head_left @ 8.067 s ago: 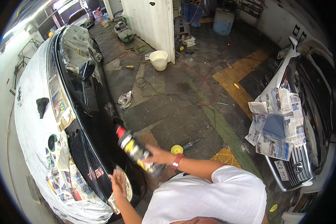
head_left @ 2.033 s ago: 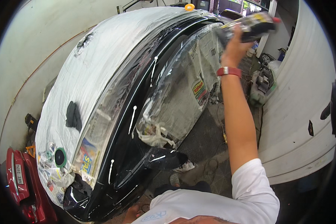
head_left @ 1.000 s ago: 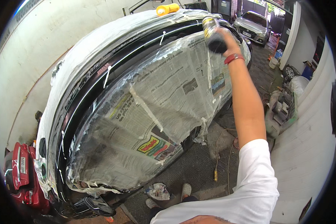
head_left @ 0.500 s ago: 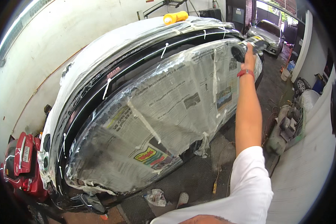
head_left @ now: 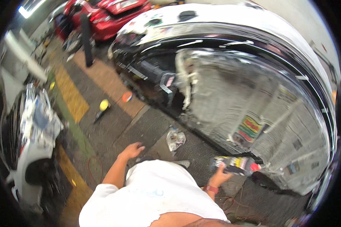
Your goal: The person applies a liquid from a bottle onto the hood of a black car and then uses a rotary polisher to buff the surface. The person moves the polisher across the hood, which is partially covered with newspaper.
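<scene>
A spray can (head_left: 235, 165) is gripped in the right hand (head_left: 218, 177), low beside a black car (head_left: 170, 75) masked with crinkled newspaper (head_left: 261, 113) and tape. The left hand (head_left: 131, 150) is held empty, fingers loosely spread, over open grated floor (head_left: 113, 128). Crumpled paper (head_left: 175, 138) lies nearby.

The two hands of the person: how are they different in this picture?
The right hand grips a spray can that lies about level, close to the newspaper-masked car; the left hand holds nothing. The left hand is open with spread fingers over the floor; the right hand is closed around the can. Both are bare.
</scene>
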